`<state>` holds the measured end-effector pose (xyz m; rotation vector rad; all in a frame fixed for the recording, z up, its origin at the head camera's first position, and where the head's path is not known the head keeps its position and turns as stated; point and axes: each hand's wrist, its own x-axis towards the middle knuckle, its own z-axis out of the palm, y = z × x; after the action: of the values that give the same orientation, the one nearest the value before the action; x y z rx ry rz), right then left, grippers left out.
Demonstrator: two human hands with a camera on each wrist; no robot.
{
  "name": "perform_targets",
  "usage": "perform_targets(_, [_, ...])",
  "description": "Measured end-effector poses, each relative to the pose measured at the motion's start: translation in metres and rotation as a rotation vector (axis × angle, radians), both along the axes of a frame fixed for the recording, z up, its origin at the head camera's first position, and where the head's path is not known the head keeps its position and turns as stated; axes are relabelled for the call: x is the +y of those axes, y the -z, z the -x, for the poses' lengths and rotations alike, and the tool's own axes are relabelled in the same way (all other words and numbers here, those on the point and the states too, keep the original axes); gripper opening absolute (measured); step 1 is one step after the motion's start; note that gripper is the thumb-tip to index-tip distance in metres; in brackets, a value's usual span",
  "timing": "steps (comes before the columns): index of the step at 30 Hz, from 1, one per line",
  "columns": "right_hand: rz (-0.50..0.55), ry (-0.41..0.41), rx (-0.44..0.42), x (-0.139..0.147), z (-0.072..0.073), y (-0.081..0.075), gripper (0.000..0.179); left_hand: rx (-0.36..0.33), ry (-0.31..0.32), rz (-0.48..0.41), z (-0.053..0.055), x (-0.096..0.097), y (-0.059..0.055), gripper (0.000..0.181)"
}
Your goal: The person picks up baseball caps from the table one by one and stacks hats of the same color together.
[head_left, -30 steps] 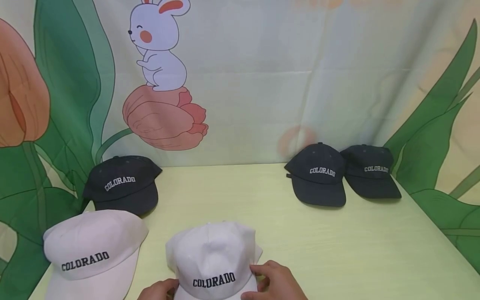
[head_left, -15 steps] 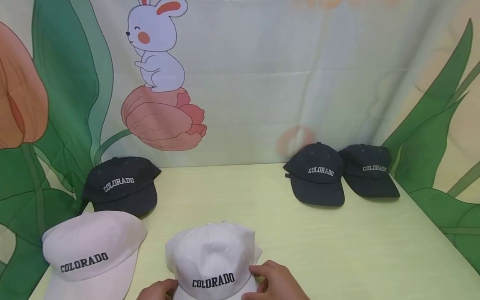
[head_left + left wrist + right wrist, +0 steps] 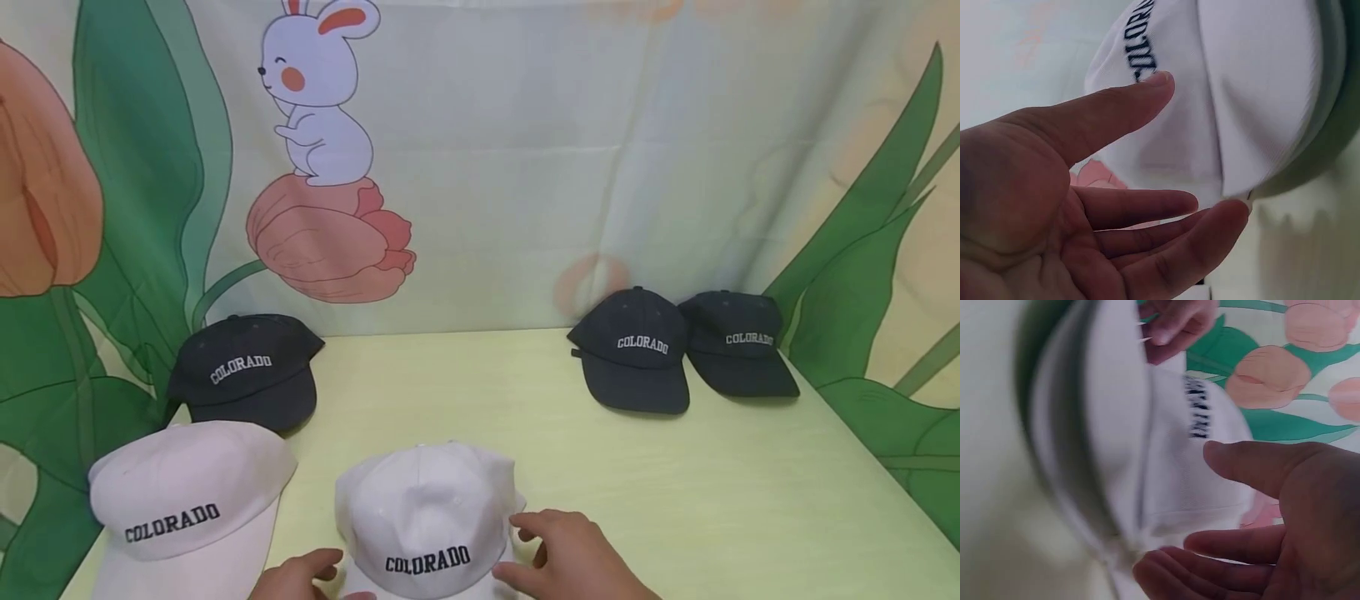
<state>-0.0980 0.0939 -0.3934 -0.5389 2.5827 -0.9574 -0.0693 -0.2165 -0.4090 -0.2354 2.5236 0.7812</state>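
A white baseball cap lettered COLORADO sits at the front middle of the table, brim toward me. In the left wrist view a second brim edge shows just under the cap's brim. My left hand is at the cap's left side, thumb and fingers spread apart and relaxed. On the opposite side is my right hand, its fingers loosely bent beside the brim, with a gap between thumb and fingertips. Neither hand grips the cap. The front of the brim is cut off by the head view's lower edge.
Another white cap lies at the front left, with a dark navy cap behind it. Two more navy caps, one nearer and one at the corner, stand at the back right. A printed cloth hangs behind the pale yellow table.
Both hands have let go of the white cap and drawn outward from its sides, the left toward the left and the right toward the right. The cap stays nearly in place.
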Motion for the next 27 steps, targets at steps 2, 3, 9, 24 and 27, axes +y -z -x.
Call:
perform_targets(2, [0.032,-0.014,0.027,0.001,-0.001,-0.008,0.05,0.002,-0.032,0.0,-0.001,-0.003,-0.004,0.075])
perform_targets(3, [0.057,-0.024,0.035,0.001,-0.003,-0.012,0.048,0.018,-0.037,0.008,-0.002,-0.005,-0.006,0.075])
perform_targets(9, [0.151,-0.076,0.055,-0.006,-0.007,-0.035,0.044,0.087,-0.067,0.038,-0.004,-0.016,-0.017,0.077])
perform_targets(24, [0.285,-0.213,0.065,-0.072,-0.013,-0.058,0.049,0.083,-0.135,0.129,0.001,-0.056,-0.032,0.1])
perform_targets(27, [0.241,-0.247,0.163,-0.088,-0.01,-0.061,0.05,0.098,-0.144,0.132,-0.001,-0.061,-0.041,0.1])
